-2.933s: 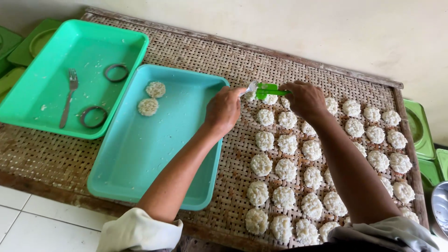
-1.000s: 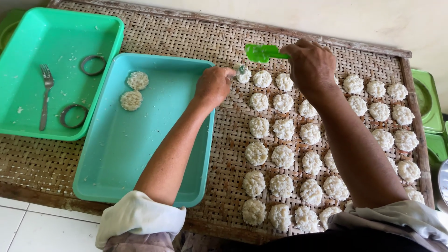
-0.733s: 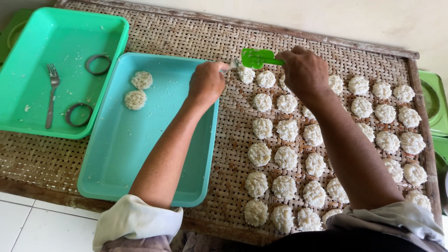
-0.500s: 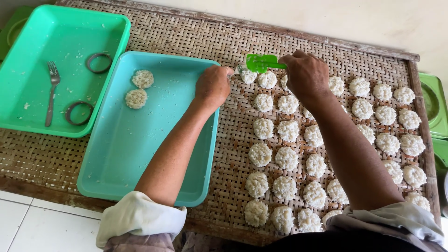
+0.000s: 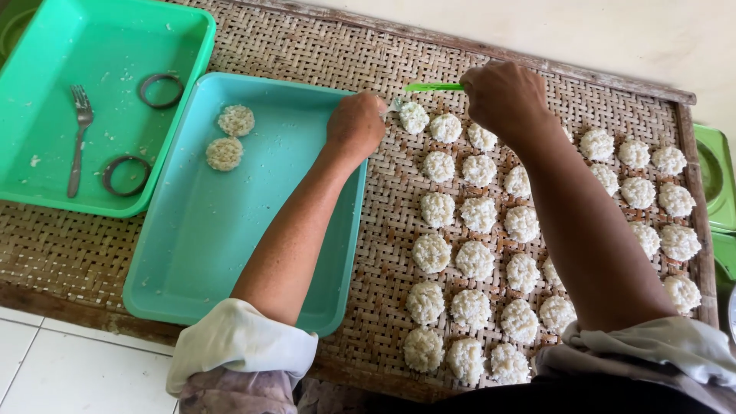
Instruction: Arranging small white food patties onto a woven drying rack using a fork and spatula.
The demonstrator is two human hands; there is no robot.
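My right hand (image 5: 504,96) grips a green plastic spatula (image 5: 431,87), whose blade points left toward the top-left white rice cake (image 5: 413,117) on the woven bamboo mat (image 5: 383,230). My left hand (image 5: 356,125) is curled at the right rim of the teal tray (image 5: 199,238), fingertips touching that cake. Several round rice cakes (image 5: 475,261) lie in rows on the mat. Two rice cakes (image 5: 229,136) sit in the teal tray's far part.
A green tray (image 5: 46,46) at the far left holds a fork (image 5: 77,138) and two metal rings (image 5: 161,90). Green dishes (image 5: 717,184) stand off the mat's right edge. White tiled floor (image 5: 54,368) shows at the lower left.
The spatula turned from flat to edge-on and lowered toward the top-left cake. My left hand stayed at the teal tray's rim, next to that cake.
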